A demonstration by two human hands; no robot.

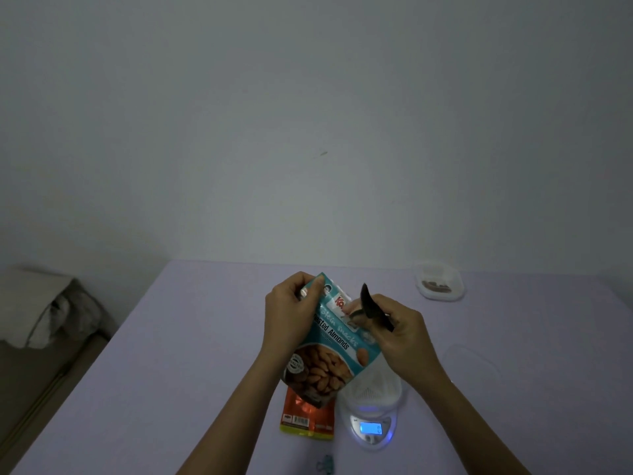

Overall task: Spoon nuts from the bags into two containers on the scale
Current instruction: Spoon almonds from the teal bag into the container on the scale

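Note:
A teal bag of roasted almonds (329,351) is held up above the table. My left hand (291,317) pinches its top left corner. My right hand (399,334) grips the bag's top right edge together with a dark spoon (373,306), whose end points up. Below the bag, a white container (373,389) sits on a small white scale (371,428) with a lit blue display. An orange bag (308,416) lies flat on the table left of the scale, partly hidden by the almond bag.
A lidded clear container (440,282) with dark contents stands at the table's back right. A clear lid (472,365) lies right of the scale. A blue clip (325,464) lies near the front edge. A bed with grey bedding (44,313) is to the left of the lilac table (191,371).

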